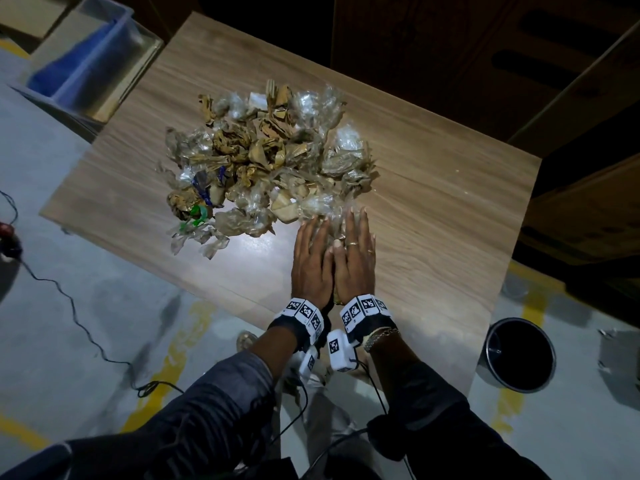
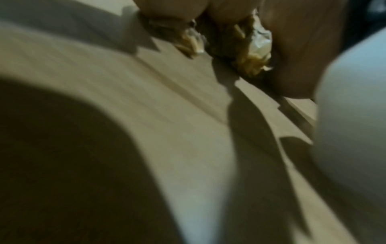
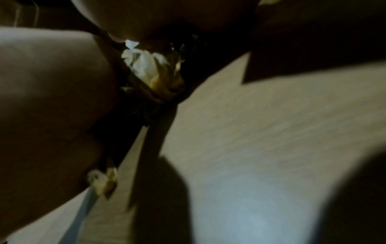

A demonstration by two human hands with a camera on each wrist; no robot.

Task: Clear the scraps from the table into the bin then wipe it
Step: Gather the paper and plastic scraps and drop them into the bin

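A pile of scraps (image 1: 266,161), crumpled brown paper and clear plastic wrappers, covers the middle of the wooden table (image 1: 433,216). My left hand (image 1: 311,258) and right hand (image 1: 355,251) lie side by side at the pile's near right edge, fingers straight. A small bunch of scraps (image 1: 337,233) is pressed between them, and the fingertips touch the wrappers ahead. The left wrist view shows crumpled scraps (image 2: 248,49) under the palms just above the tabletop. The right wrist view shows the same bunch (image 3: 150,69) squeezed between the hands. A black round bin (image 1: 516,355) stands on the floor off the table's near right corner.
A blue plastic crate (image 1: 86,60) sits on the floor past the table's far left corner. A black cable (image 1: 69,299) trails over the grey floor at the left. Dark cabinets (image 1: 485,64) stand behind the table. Bare wood shows to the right of my hands.
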